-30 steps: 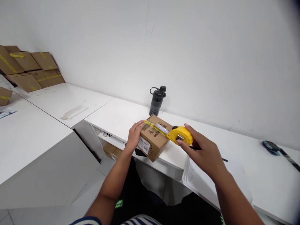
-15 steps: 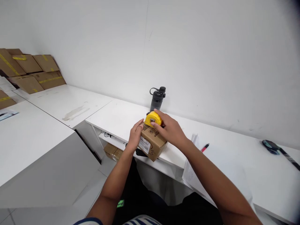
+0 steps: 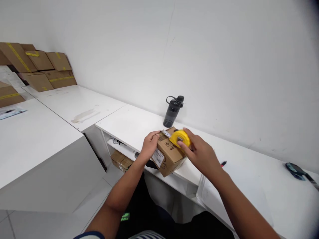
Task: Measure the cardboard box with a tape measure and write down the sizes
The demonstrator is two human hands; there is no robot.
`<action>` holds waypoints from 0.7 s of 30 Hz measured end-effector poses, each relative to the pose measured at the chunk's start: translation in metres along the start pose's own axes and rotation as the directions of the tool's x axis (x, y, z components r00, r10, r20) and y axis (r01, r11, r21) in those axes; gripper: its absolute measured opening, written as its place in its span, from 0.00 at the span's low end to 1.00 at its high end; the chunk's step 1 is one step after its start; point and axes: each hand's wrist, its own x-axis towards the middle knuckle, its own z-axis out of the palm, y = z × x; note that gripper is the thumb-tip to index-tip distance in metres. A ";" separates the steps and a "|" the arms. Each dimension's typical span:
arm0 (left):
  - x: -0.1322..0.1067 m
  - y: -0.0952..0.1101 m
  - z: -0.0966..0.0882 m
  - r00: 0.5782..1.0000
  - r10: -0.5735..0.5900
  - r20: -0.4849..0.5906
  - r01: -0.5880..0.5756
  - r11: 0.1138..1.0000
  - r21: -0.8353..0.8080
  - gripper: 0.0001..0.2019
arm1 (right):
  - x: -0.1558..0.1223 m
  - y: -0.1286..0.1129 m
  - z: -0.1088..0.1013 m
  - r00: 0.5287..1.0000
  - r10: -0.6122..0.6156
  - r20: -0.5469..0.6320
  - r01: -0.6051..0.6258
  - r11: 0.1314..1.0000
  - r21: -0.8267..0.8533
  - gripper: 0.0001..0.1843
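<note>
A small brown cardboard box (image 3: 171,152) with printing and a white label sits tilted at the front edge of the white desk. At its left top edge is my left hand (image 3: 150,144), fingers curled against the box. My right hand (image 3: 199,151) grips a yellow tape measure (image 3: 180,138) just above the top of the box. A short length of its blade (image 3: 165,133) runs out over the box toward my left fingertips. Whether those fingers also pinch the blade's end, I cannot tell.
Behind the box stands a dark water bottle (image 3: 172,112). Papers (image 3: 231,189) and a red pen (image 3: 223,164) lie to the right, with a black-handled object (image 3: 295,171) farther off. Taped cartons (image 3: 40,68) are stacked far left. Below the desktop, a shelf (image 3: 124,150) holds cables.
The tape measure in my right hand has moved right, away from my left hand, and a stretch of blade now shows. My left fingers have curled in. The view has shifted slightly.
</note>
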 end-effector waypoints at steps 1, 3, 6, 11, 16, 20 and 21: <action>0.000 0.000 0.000 1.000 0.006 -0.003 -0.006 1.000 0.003 0.15 | -0.014 0.001 -0.007 1.000 0.008 -0.027 -0.009 1.000 -0.018 0.31; 0.001 0.000 -0.001 1.000 0.007 0.007 -0.007 1.000 0.002 0.15 | -0.040 0.001 -0.018 0.998 0.016 -0.068 -0.020 0.998 -0.053 0.31; 0.002 -0.001 -0.001 0.999 -0.016 0.037 0.016 1.000 -0.009 0.16 | -0.066 -0.005 -0.024 0.986 -0.012 -0.164 -0.002 0.997 -0.083 0.31; 0.003 0.002 0.000 0.999 0.006 0.045 -0.006 1.000 -0.007 0.17 | -0.075 -0.011 -0.019 0.967 -0.052 -0.250 0.029 0.995 -0.093 0.30; 0.000 0.006 0.000 0.998 -0.015 0.068 0.015 1.000 0.001 0.17 | -0.078 -0.017 -0.015 0.947 -0.043 -0.318 0.022 0.997 -0.069 0.30; -0.001 0.008 0.001 0.997 -0.011 0.079 0.012 1.000 -0.013 0.16 | -0.082 -0.026 -0.014 0.933 -0.028 -0.359 0.001 0.997 -0.074 0.30; 0.000 0.008 0.002 0.997 -0.012 0.083 0.013 1.000 -0.013 0.16 | -0.084 -0.029 -0.015 0.933 -0.023 -0.360 -0.003 0.997 -0.071 0.29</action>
